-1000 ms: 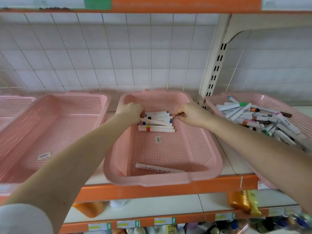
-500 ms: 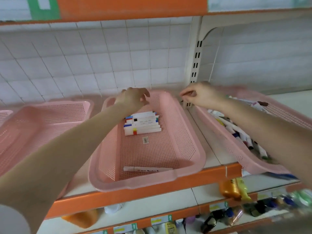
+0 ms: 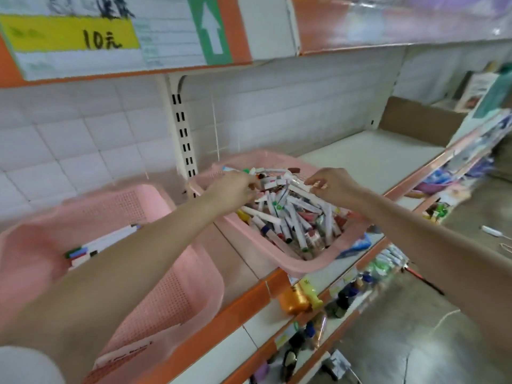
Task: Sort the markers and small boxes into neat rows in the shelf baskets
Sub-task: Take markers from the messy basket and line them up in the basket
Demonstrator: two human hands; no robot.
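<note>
A plain white short sleeve [image 3: 25, 364] covers the top of the left arm [image 3: 133, 261]; below its hem the forearm is bare. The right arm [image 3: 421, 236] is bare too, like the left hand [image 3: 232, 192] and right hand [image 3: 335, 187].

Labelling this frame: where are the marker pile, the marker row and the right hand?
marker pile [image 3: 288, 217], head view, middle of heap.
marker row [image 3: 105, 241], head view, white barrels.
right hand [image 3: 335, 187], head view, back of hand.

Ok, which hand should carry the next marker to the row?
Left, probably: the left hand is on the pile's side nearest the row, forearm above that basket. The right hand seems to pinch a marker but sits farther off.
</note>
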